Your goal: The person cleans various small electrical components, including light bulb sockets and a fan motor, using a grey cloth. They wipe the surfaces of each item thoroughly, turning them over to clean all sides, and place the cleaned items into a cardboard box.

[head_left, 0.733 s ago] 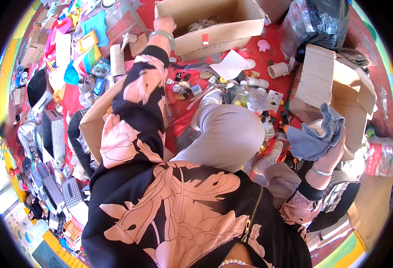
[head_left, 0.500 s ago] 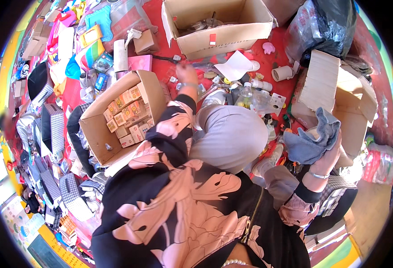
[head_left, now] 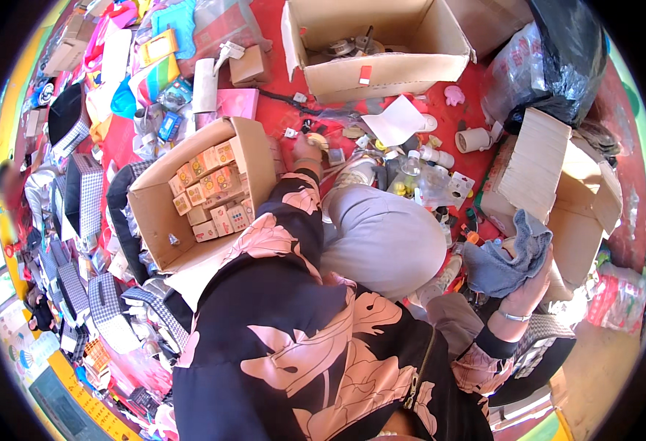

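Observation:
My left hand (head_left: 307, 151) reaches down to the red floor covering beside the carton of small boxes. Its fingers close at a round tan roll-like thing (head_left: 318, 140), small and partly hidden. On the other side, my right hand (head_left: 530, 292) grips a blue-grey cloth (head_left: 503, 266), bunched up, with something pale showing in its folds. The open cardboard carton (head_left: 258, 158) next to my left arm holds several small orange-and-white boxes (head_left: 216, 178). A white sheet of paper (head_left: 394, 121) and a clear plastic bottle (head_left: 411, 163) lie among the small items ahead of my knee.
A large open carton (head_left: 389, 77) with metal pieces stands ahead. To the right are a black plastic bag (head_left: 569, 62) and another open carton (head_left: 580, 220). A white mug (head_left: 474, 140) lies on the red floor (head_left: 440, 110). Checked storage boxes (head_left: 84, 195) crowd the left.
My left hand has drawn back toward me, and the round tan thing now shows at its fingers. My right hand has moved slightly lower and left with the cloth.

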The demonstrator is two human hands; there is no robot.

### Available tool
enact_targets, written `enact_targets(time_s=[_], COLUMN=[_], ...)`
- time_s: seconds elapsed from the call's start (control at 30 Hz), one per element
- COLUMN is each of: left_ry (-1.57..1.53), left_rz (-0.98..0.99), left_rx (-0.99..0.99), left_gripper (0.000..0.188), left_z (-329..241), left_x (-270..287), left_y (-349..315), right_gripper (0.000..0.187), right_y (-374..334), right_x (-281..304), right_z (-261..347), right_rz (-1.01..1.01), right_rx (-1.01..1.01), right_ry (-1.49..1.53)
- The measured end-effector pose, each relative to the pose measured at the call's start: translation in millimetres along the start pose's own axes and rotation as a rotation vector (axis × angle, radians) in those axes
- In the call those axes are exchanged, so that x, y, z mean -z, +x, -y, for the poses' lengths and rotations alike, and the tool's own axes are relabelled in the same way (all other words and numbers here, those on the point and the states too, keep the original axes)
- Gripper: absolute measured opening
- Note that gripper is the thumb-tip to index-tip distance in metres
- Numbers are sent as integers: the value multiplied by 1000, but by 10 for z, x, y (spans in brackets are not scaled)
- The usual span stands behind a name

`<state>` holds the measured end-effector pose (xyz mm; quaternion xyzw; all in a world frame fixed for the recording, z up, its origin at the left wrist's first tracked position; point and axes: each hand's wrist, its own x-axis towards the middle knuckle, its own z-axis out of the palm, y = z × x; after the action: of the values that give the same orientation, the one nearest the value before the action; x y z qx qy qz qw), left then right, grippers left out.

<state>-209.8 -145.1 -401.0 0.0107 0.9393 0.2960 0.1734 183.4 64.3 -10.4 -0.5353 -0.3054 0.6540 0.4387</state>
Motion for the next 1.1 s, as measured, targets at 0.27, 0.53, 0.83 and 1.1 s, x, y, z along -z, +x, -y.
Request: enact_targets(time_s=[0.27, 0.53, 0.83, 1.1], left_ry=[-594, -1845, -1854, -1572], left_rz=[-106, 1110, 1596, 1488], left_rx=[-180, 35, 46, -90], left_gripper=[28, 33, 29, 30], left_z=[-1110, -2451, -3248, -3492], left_x=[668, 2022, 2427, 1912], left_y=[-705, -1657, -2805, -3280], right_gripper=[34, 37, 45, 41], right_y=[-170, -183, -457, -774], right_x=[-130, -19, 66, -101], right_z=[19, 181, 439, 510], right_rz=[100, 412, 635, 539], right_rx=[2, -7, 300, 537], right_ry=[67, 340, 628, 318])
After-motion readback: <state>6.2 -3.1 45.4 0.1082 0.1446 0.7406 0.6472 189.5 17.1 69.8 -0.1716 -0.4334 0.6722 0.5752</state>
